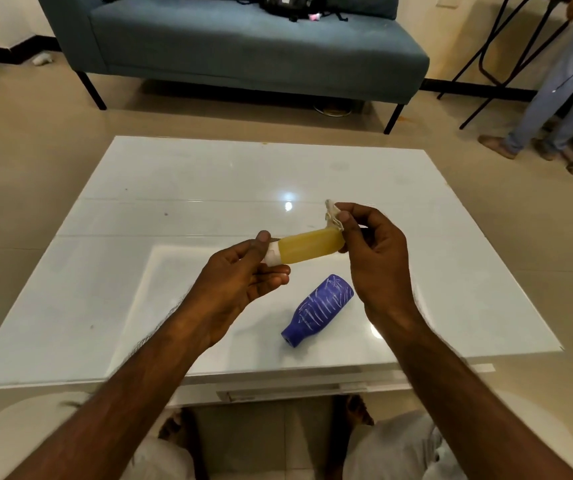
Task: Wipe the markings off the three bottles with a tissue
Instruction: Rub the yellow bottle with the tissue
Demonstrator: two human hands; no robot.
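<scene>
Above the bench's [174,188] middle, the left hand [243,275] pinches the yellow bottle's [309,247] white cap end; the right hand [375,251] presses a crumpled tissue [333,216] against its base. The blue bottle [318,313], scribbled white, lies toward the near edge.

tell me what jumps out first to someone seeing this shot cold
The yellow bottle held sideways above the white table draws the eye first: the left hand grips its white-capped end while the right hand presses a crumpled tissue to its other end. Next is the blue bottle, lying on its side on the table below the hands, covered in white scribbles.
</scene>
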